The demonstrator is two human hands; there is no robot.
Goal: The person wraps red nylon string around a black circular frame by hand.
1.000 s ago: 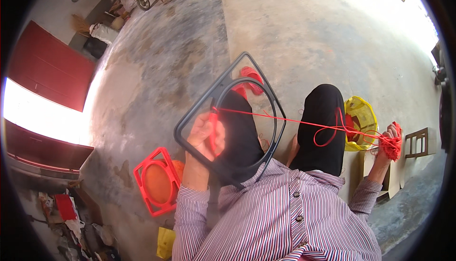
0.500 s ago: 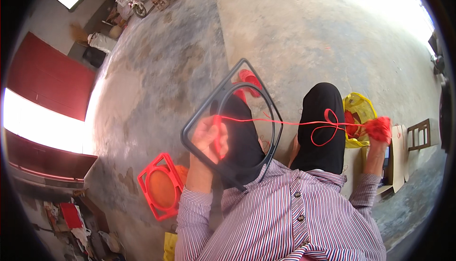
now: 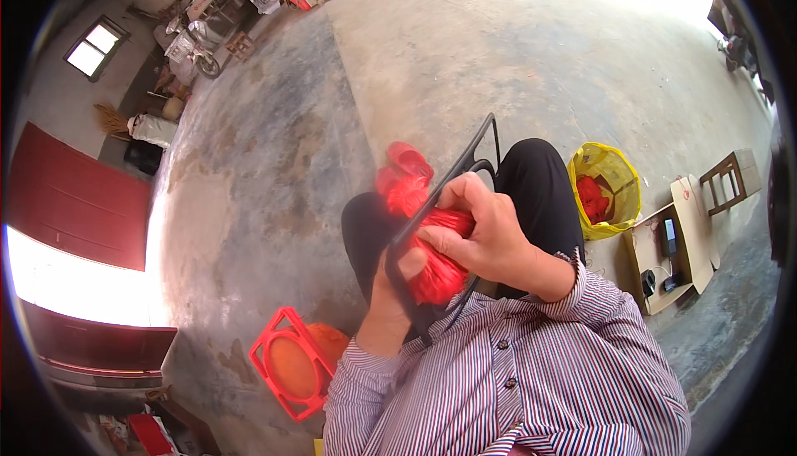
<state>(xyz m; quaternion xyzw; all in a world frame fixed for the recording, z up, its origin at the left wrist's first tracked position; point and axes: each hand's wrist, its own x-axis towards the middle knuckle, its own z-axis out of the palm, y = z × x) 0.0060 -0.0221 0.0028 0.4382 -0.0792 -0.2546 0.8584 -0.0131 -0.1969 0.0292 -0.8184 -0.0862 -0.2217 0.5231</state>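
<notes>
A black frame (image 3: 401,244) with a round opening stands tilted nearly edge-on above my lap. My left hand (image 3: 388,311) is closed around its lower side; its fingertips are partly hidden by the frame. A fluffy bundle of red cord (image 3: 440,276) lies against the frame, between my two hands. Over it, my right hand (image 3: 491,228) is closed, its thumb and fingers pressing the red strands at the frame's edge. More red cord (image 3: 407,194) shows on the frame's far side, just short of a red shoe (image 3: 409,159).
On the floor to the left, a red frame (image 3: 286,365) leans by an orange round thing (image 3: 328,346). To the right stand a yellow basket (image 3: 610,157) holding red material, an open cardboard box (image 3: 635,261) and a small wooden stool (image 3: 741,178).
My right hand has come in from the far right with the red bundle to the black frame. The frame has turned nearly edge-on, and the stretched cord no longer shows between my hands.
</notes>
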